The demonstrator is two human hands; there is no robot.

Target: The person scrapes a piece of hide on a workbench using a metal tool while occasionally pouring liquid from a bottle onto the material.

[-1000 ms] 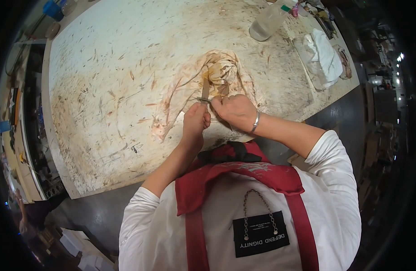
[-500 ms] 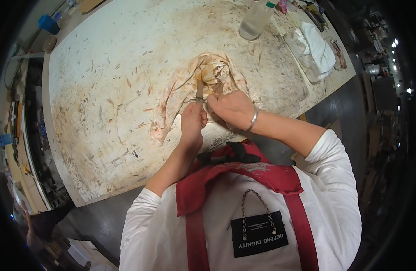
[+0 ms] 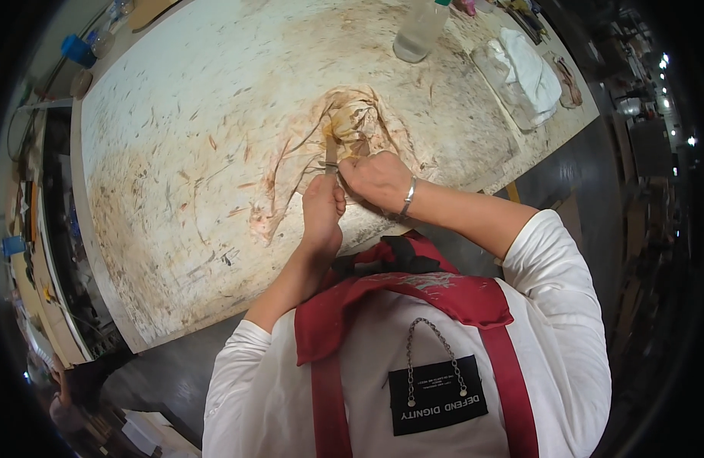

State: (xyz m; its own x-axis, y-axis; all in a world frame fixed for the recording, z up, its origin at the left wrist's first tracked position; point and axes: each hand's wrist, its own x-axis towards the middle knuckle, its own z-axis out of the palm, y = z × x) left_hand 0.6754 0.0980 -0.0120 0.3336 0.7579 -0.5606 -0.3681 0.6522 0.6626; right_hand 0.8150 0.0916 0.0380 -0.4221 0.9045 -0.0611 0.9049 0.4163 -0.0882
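A crumpled, stained beige cloth (image 3: 274, 187) lies in an arch on the worktable, with a yellowish-brown lump (image 3: 347, 120) in its fold. My left hand (image 3: 322, 204) is closed around the near end of a flat, brownish, blade-like tool (image 3: 331, 149), whose far end touches the lump. A thin dark piece crosses the tool just ahead of the thumb. Close beside it on the right, my right hand (image 3: 379, 177) is closed, knuckles up, against the near side of the cloth. Its fingertips are hidden, so what it grips cannot be made out.
The pale worktable (image 3: 169, 153) is scuffed and stained. Toward the back stands a clear bottle (image 3: 415, 37) of liquid. At the right corner a white cloth (image 3: 531, 72) hangs over a clear container (image 3: 520, 107). A blue cup (image 3: 78, 50) is at the far left.
The whole view has shifted slightly, so the table and bottle appear a little further left and up. Both hands keep nearly the same grip and place at the cloth.
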